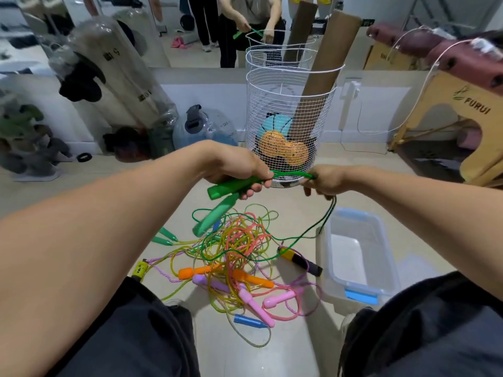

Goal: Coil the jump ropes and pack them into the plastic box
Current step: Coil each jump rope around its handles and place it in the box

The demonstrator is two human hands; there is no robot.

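Green jump rope just started: handles gripped in left hand, cord pinched by right hand, trailing down beside the plastic box. Box holding nothing yet; tangled rope pile left of it uncoiled.

Pale floor, wall mirror — wire basket

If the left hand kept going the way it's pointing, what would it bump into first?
Most likely the right hand. The left hand grips the green handles and points across at it, with only a short stretch of green rope between them. Depth looks about equal.
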